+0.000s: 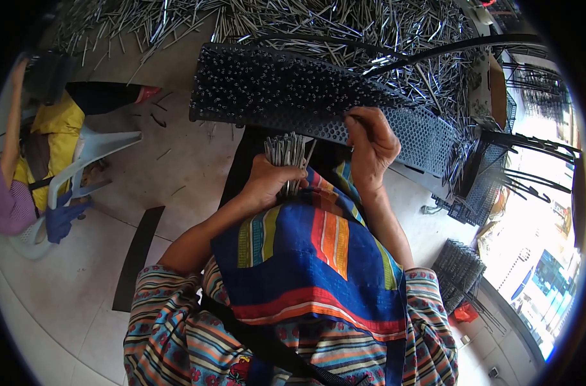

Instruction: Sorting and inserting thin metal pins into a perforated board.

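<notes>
A bundle of thin grey rods (pixel 285 152) stands roughly upright just on the near side of the long perforated rack (pixel 425 145), its tops uneven. Closest to me on that side, a blue cloth with bright stripes (pixel 299 225) covers the seated worker's lap, between patterned sleeves (pixel 161 302). The hands are apart from each other. The left hand (pixel 267 181) is clamped round the bundle, thumb across its front, below the rack's near edge. The right hand (pixel 374 141) is raised at that same edge, farther right, thumb and fingers drawn together; from here I cannot tell whether a rod is pinched between them. The rack itself is crowded with dark, shiny rod ends over its left and middle, while open holes show toward its right end.

A dark flat strip (pixel 138 257) lies on the floor (pixel 183 154) to the near left of the rack. To its near right sits a stack of dark wire frames (pixel 459 264), with something red (pixel 465 312) just beside it. Well to the rack's left, a co-worker in purple (pixel 9 199) sits by a pale plastic chair (pixel 90 157). Beyond the rack's far side spreads a great heap of loose metal rods (pixel 338 19).
</notes>
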`<control>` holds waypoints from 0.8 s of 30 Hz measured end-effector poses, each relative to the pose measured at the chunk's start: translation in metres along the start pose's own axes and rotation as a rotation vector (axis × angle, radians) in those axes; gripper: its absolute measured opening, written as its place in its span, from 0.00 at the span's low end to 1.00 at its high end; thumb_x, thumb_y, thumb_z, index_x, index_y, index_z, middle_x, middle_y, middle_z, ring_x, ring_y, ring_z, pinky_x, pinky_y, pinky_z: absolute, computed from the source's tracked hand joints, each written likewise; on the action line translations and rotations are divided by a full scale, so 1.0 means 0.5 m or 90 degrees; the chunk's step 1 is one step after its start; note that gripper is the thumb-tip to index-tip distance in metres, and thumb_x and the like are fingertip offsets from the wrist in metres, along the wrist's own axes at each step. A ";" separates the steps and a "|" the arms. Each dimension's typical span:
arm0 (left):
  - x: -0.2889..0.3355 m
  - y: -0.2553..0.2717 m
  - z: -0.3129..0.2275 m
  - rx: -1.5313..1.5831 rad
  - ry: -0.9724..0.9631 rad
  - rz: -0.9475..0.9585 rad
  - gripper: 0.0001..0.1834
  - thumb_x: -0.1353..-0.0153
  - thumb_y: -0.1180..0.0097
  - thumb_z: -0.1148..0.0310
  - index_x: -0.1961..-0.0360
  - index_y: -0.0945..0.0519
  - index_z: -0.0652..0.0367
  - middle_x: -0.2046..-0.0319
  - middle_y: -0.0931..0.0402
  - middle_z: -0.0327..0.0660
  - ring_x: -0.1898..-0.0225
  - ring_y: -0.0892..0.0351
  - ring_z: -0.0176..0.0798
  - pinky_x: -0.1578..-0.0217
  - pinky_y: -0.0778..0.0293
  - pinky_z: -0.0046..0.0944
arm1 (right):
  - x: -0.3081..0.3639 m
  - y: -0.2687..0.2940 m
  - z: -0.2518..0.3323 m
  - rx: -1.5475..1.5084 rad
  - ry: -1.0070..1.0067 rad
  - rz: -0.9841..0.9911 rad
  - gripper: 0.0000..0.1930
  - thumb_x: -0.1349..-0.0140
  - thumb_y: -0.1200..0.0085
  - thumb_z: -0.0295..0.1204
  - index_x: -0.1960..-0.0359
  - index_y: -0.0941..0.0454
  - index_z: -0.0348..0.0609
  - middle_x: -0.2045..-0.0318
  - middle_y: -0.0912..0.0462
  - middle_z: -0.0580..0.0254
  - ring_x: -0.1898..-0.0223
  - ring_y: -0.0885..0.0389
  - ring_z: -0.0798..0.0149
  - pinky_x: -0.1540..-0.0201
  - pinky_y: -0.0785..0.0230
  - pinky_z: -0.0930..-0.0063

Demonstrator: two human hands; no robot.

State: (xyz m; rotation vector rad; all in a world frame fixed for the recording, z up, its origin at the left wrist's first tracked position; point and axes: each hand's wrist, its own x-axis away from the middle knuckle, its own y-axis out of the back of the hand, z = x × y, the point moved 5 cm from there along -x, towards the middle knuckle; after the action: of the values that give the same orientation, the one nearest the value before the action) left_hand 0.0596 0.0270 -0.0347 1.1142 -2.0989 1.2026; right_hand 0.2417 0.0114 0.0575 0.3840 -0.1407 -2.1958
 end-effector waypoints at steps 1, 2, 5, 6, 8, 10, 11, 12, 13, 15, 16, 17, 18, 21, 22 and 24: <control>0.002 -0.006 -0.002 0.009 0.002 0.010 0.09 0.52 0.39 0.85 0.68 0.21 0.69 0.74 0.20 0.47 0.74 0.18 0.42 0.72 0.21 0.38 | -0.007 0.000 -0.003 0.001 0.000 0.000 0.07 0.44 0.46 0.13 0.66 0.21 0.36 0.72 0.21 0.69 0.80 0.33 0.81 0.78 0.41 0.87; 0.000 -0.003 -0.001 0.010 0.001 0.007 0.09 0.52 0.39 0.85 0.68 0.21 0.69 0.74 0.20 0.47 0.74 0.18 0.42 0.72 0.21 0.38 | -0.013 -0.006 0.003 0.051 0.048 0.024 0.07 0.45 0.45 0.13 0.67 0.21 0.35 0.71 0.21 0.68 0.78 0.31 0.80 0.77 0.40 0.86; -0.003 0.000 0.001 0.053 0.008 0.028 0.10 0.52 0.40 0.85 0.67 0.21 0.69 0.73 0.20 0.48 0.74 0.18 0.42 0.71 0.21 0.39 | -0.025 -0.014 0.010 0.109 0.117 0.055 0.07 0.49 0.42 0.13 0.68 0.21 0.35 0.71 0.21 0.63 0.75 0.26 0.74 0.73 0.35 0.83; 0.000 -0.003 -0.002 0.050 0.020 0.029 0.10 0.52 0.40 0.85 0.66 0.21 0.69 0.73 0.20 0.48 0.74 0.18 0.42 0.71 0.21 0.39 | -0.026 -0.014 0.013 0.119 0.137 0.060 0.07 0.51 0.40 0.14 0.69 0.20 0.35 0.72 0.21 0.59 0.73 0.23 0.68 0.70 0.32 0.79; 0.001 -0.003 0.000 0.048 0.032 0.029 0.11 0.52 0.40 0.85 0.65 0.21 0.69 0.72 0.20 0.48 0.73 0.18 0.42 0.72 0.21 0.39 | -0.030 -0.015 0.017 0.129 0.147 0.071 0.07 0.51 0.40 0.14 0.69 0.20 0.35 0.72 0.20 0.59 0.73 0.22 0.67 0.69 0.31 0.79; -0.004 0.000 0.003 0.032 0.024 0.033 0.12 0.52 0.40 0.85 0.64 0.21 0.68 0.72 0.20 0.48 0.73 0.18 0.42 0.71 0.21 0.39 | -0.032 -0.015 0.021 0.140 0.158 0.083 0.07 0.51 0.40 0.14 0.69 0.20 0.35 0.71 0.20 0.58 0.72 0.21 0.66 0.69 0.30 0.78; -0.005 0.000 0.004 0.033 0.024 0.033 0.12 0.52 0.40 0.85 0.64 0.21 0.68 0.72 0.20 0.48 0.73 0.18 0.42 0.71 0.21 0.39 | -0.031 -0.014 0.023 0.150 0.171 0.087 0.07 0.51 0.40 0.15 0.69 0.20 0.35 0.71 0.20 0.58 0.72 0.21 0.64 0.68 0.29 0.77; -0.005 -0.001 0.004 0.035 0.017 0.032 0.12 0.52 0.40 0.85 0.64 0.21 0.68 0.72 0.20 0.48 0.73 0.18 0.42 0.71 0.21 0.39 | -0.029 -0.014 0.026 0.160 0.185 0.092 0.08 0.51 0.40 0.15 0.69 0.20 0.36 0.71 0.20 0.57 0.71 0.20 0.63 0.68 0.29 0.77; -0.005 -0.001 0.003 0.037 0.010 0.032 0.12 0.52 0.39 0.85 0.64 0.21 0.68 0.72 0.20 0.48 0.72 0.18 0.42 0.71 0.21 0.40 | -0.026 -0.013 0.026 0.159 0.185 0.093 0.08 0.51 0.40 0.15 0.69 0.20 0.36 0.71 0.20 0.57 0.71 0.20 0.63 0.68 0.29 0.77; -0.005 -0.002 0.003 0.045 0.014 0.032 0.12 0.53 0.39 0.85 0.64 0.21 0.68 0.72 0.20 0.48 0.72 0.18 0.43 0.71 0.20 0.40 | -0.021 -0.014 0.026 0.161 0.183 0.125 0.09 0.51 0.41 0.13 0.68 0.19 0.34 0.69 0.18 0.57 0.69 0.19 0.67 0.65 0.29 0.80; -0.005 -0.003 0.003 0.054 0.018 0.032 0.12 0.53 0.39 0.85 0.64 0.21 0.68 0.72 0.20 0.48 0.72 0.18 0.43 0.71 0.20 0.40 | -0.018 -0.013 0.022 0.161 0.183 0.125 0.09 0.51 0.41 0.13 0.68 0.19 0.34 0.69 0.18 0.57 0.69 0.19 0.67 0.65 0.29 0.80; -0.005 -0.004 0.003 0.054 0.018 0.032 0.12 0.53 0.39 0.85 0.64 0.21 0.68 0.72 0.20 0.48 0.72 0.18 0.43 0.71 0.20 0.40 | -0.013 -0.013 0.017 0.166 0.192 0.127 0.09 0.51 0.41 0.13 0.68 0.19 0.34 0.69 0.18 0.57 0.69 0.19 0.67 0.66 0.29 0.80; -0.004 -0.007 0.002 0.069 0.015 0.027 0.12 0.53 0.40 0.86 0.64 0.21 0.68 0.72 0.20 0.48 0.72 0.18 0.43 0.70 0.20 0.40 | -0.008 -0.013 0.012 0.172 0.201 0.129 0.08 0.52 0.41 0.13 0.68 0.19 0.34 0.69 0.18 0.56 0.70 0.19 0.66 0.66 0.29 0.80; -0.008 -0.006 0.003 0.080 0.004 0.030 0.12 0.53 0.40 0.86 0.64 0.21 0.68 0.72 0.20 0.48 0.72 0.18 0.42 0.70 0.20 0.40 | 0.003 -0.021 0.002 0.227 0.198 0.119 0.08 0.51 0.40 0.14 0.68 0.19 0.35 0.70 0.18 0.57 0.71 0.19 0.66 0.68 0.29 0.79; -0.010 -0.006 0.003 0.075 -0.005 0.040 0.12 0.53 0.40 0.87 0.65 0.21 0.68 0.71 0.20 0.48 0.72 0.18 0.42 0.69 0.20 0.39 | 0.002 -0.024 0.005 0.228 0.196 0.119 0.08 0.51 0.40 0.14 0.68 0.19 0.35 0.70 0.18 0.57 0.71 0.19 0.66 0.68 0.29 0.79; -0.008 -0.008 0.000 0.073 0.004 0.040 0.12 0.53 0.39 0.86 0.65 0.21 0.68 0.71 0.20 0.48 0.72 0.18 0.42 0.69 0.20 0.39 | -0.011 -0.031 0.008 0.277 0.143 0.110 0.08 0.51 0.40 0.15 0.68 0.18 0.36 0.72 0.19 0.58 0.73 0.20 0.68 0.70 0.30 0.78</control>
State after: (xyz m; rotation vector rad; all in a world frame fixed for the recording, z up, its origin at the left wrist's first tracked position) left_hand 0.0652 0.0278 -0.0357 1.0998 -2.0964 1.3690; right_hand 0.2319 0.0252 0.0589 0.8248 -0.5126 -1.9272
